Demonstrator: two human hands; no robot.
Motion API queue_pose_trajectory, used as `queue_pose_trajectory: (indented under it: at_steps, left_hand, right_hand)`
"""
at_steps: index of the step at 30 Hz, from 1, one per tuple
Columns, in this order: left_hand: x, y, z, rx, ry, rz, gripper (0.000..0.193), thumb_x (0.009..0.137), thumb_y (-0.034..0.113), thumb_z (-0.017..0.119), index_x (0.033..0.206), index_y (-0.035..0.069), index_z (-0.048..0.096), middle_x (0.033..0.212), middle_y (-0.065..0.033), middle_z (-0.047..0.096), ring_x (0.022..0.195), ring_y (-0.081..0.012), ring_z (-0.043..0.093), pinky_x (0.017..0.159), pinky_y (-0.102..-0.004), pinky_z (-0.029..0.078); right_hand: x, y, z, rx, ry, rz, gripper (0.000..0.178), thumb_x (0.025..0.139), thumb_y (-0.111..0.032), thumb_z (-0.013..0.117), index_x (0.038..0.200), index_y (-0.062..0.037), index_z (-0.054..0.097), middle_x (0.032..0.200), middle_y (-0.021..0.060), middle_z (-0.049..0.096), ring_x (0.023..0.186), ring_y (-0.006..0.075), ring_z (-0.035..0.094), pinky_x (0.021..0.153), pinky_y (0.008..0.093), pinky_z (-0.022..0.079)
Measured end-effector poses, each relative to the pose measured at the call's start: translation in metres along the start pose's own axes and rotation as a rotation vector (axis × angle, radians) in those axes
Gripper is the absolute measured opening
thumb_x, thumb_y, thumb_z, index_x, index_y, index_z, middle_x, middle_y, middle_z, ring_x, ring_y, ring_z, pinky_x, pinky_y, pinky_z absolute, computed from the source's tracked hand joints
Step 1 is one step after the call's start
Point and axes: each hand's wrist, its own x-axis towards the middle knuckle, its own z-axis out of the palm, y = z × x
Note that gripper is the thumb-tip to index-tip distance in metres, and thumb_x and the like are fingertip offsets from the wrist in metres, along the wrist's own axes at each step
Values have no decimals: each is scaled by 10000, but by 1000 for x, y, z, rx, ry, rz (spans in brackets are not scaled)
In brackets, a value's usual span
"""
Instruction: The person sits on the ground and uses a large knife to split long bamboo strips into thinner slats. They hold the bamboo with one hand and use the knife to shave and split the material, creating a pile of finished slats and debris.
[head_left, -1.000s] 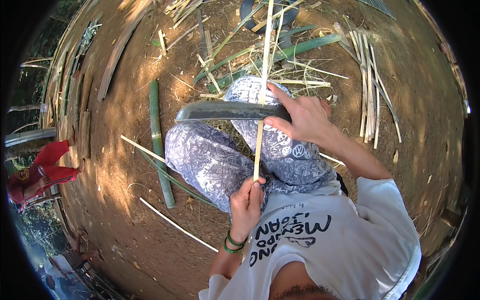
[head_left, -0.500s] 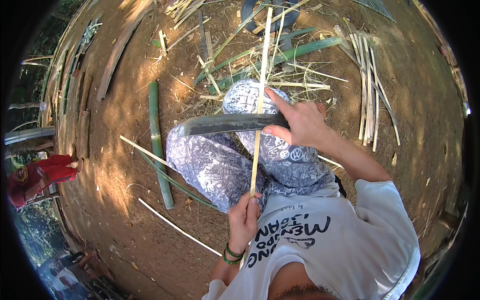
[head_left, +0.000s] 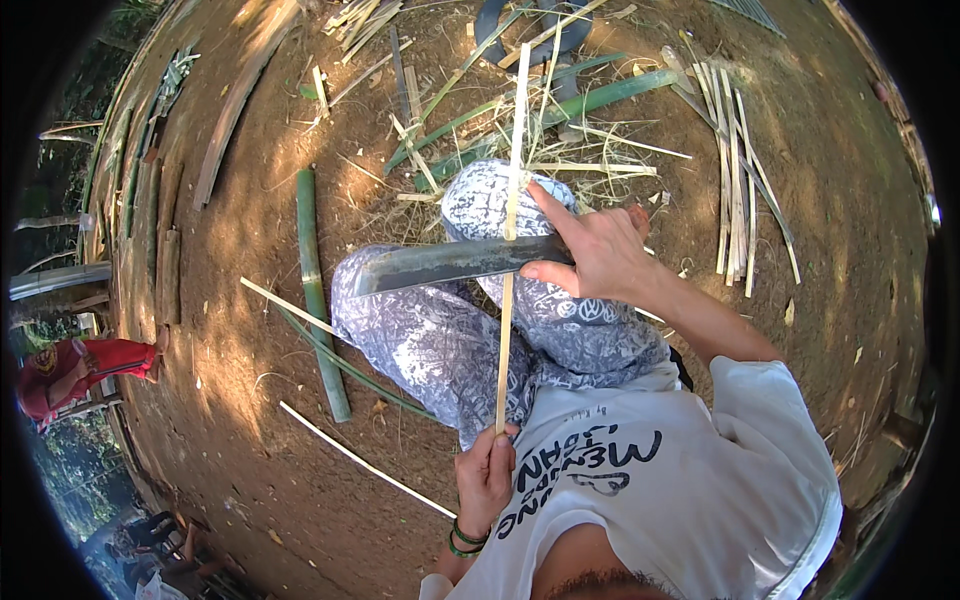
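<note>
Dark blade (head_left: 440,264) — across pale strip (head_left: 504,350).

We see a long, dark metal blade (head_left: 440,265), dull and scuffed. Our thin, pale bamboo strip (head_left: 517,140) looks matt.

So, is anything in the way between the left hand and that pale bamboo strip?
Nothing visible: the left hand grips the pale bamboo strip directly at its near end. Farther along, the machete in the right hand crosses over it.
</note>
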Motion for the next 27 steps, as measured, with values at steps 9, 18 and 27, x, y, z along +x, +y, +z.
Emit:
queue_pose_trajectory:
  at_steps: [9,18,27]
  left_hand:
    - [-30,-6,-3,-19,3,-88,165,1009,26,495,1061,-24,643,537,-18,454,475,-71,436,459,-257,341]
    - [-64,-21,-8,-41,21,-144,167,1008,39,501,1067,-26,642,557,-26,462,484,-79,424,470,-276,339]
    - [-93,-38,-9,80,44,-149,158,1011,72,531,1040,7,672,608,-73,551,504,-109,463,487,-300,371]
  right_hand:
    - [-2,2,2,-31,12,8,994,826,-674,652,1537,-57,335,457,90,478,399,321,527,453,464,407]
    - [-2,-1,0,-53,3,61,991,810,-690,646,1542,-96,342,450,104,484,415,344,550,481,501,429]
    - [-2,0,-6,-68,-5,169,925,843,-731,562,1512,-113,400,496,142,544,481,372,606,532,535,476]
